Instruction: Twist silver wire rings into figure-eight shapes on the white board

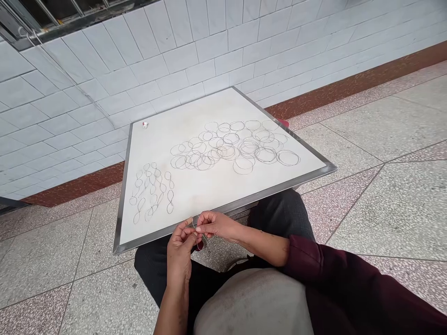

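1. Both the left hand (179, 253) and the right hand (218, 226) have fingertips pinched together on one thin loop (205, 240). Can't tell if it's wire or cord, the strand's too fine.
2. That loop's held over the person's lap, right by the near metal edge (150, 238) of the desk (199, 188), and part of it dangles below the fingers.
3. Nearest batch on the desk: a bunch of twisted loops (170, 195), pinched into figure-eight-ish chains, lying toward the left side.
4. Further over, middle to right, there's a big spread of plain round rings (243, 164), loads of them overlapping. Too tangled to count, tbh.
5. Tiny white-and-red thing (145, 124) sits near the far left corner, too small to make out.
6. Behind all that: white tiled wall (213, 60), with speckled floor (394, 209) around the desk.
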The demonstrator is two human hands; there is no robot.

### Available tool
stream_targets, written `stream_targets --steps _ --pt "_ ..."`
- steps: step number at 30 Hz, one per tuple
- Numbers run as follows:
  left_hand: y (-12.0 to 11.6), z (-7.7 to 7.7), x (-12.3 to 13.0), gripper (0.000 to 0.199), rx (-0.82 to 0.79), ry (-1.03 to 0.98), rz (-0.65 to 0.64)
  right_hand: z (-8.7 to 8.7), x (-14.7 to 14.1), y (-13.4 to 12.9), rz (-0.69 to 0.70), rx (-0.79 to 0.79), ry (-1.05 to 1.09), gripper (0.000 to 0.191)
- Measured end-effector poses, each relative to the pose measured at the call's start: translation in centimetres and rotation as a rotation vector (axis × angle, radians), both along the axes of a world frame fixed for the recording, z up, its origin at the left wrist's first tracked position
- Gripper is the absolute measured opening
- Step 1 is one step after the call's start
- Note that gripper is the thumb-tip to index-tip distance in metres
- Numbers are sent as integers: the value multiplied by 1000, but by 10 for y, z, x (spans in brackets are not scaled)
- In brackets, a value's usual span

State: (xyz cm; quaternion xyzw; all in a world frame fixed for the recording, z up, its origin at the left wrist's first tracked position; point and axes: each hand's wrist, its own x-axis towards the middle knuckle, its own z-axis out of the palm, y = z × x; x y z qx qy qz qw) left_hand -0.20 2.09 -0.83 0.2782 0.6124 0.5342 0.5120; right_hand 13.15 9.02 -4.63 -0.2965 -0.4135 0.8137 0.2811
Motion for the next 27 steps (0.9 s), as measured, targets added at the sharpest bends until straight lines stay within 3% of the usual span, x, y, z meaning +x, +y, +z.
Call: stream_targets --steps 6,17,27 --pt "-1 1 -2 55 -6 71 -39 -1 0 0 -15 6 -18 45" --pt "-3 -4 8 57 42 133 10 3 1 -1 -18 10 -58 49" --pt "-3 -1 3 62 55 65 127 5 6 -4 46 39 -71 43"
